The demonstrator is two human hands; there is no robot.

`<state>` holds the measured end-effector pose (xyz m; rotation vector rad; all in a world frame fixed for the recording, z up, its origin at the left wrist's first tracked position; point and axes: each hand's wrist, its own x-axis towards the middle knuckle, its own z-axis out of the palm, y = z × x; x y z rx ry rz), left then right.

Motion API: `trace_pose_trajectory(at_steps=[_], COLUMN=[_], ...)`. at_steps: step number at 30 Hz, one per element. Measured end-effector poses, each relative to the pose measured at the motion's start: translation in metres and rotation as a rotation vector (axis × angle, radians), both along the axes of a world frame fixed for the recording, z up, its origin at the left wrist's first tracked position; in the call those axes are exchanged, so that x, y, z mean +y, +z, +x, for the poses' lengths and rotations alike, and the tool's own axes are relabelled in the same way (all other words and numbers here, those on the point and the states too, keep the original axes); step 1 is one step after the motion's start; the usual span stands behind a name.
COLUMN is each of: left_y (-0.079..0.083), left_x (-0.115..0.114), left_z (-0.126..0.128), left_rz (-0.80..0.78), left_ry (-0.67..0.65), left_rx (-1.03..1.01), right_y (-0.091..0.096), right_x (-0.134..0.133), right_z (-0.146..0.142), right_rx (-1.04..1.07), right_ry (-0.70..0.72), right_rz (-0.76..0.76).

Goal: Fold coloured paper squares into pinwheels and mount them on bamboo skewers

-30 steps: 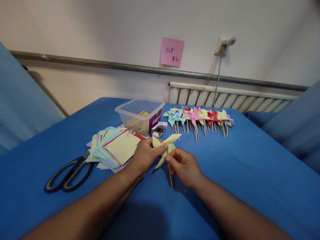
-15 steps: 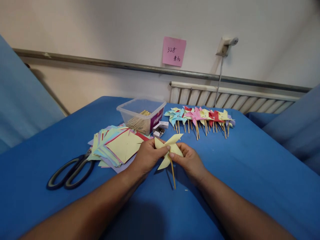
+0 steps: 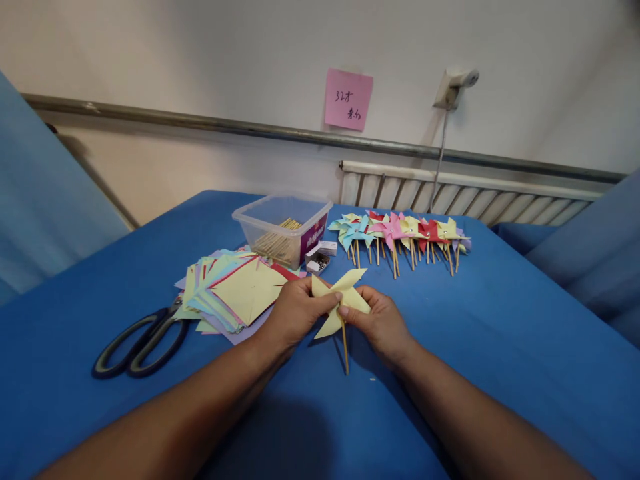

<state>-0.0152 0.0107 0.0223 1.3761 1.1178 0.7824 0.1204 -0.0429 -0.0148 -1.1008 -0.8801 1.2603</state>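
Blue-covered table (image 3: 490,373), metal rail (image 3: 225,127) and white radiator (image 3: 463,193) behind
Over the table's middle, left hand (image 3: 297,310) and right hand (image 3: 381,325) close in a pinch on a pale-yellow, four-bladed paper pinwheel (image 3: 354,298), its wooden stick (image 3: 345,348) pointing down.

Lighting: dim, uneven. Shadow: broad, soft-edged, on blue cloth (image 3: 273,440) at six o'clock. Dark blurred patch (image 3: 633,9): corner, two o'clock.
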Motion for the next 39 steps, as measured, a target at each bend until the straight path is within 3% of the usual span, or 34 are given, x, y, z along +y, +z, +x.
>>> trace_pose_trajectory(at_steps=[11,25,39], left_y=[0.002,-0.002,-0.007], left_x=[0.0,0.0,-0.001], left_z=[0.0,-0.002,0.0], left_rz=[-0.02,-0.084,-0.021], left_ry=[0.033,0.002,0.007], left_rx=[-0.034,-0.076,-0.025], right_y=[0.003,-0.005,-0.009], right_x=[-0.002,-0.002,-0.003], right_z=[-0.004,-0.001,0.0], right_rx=[-0.095,-0.04,0.082], right_ry=[-0.056,-0.035,-0.02], right_rz=[0.012,0.032,0.015])
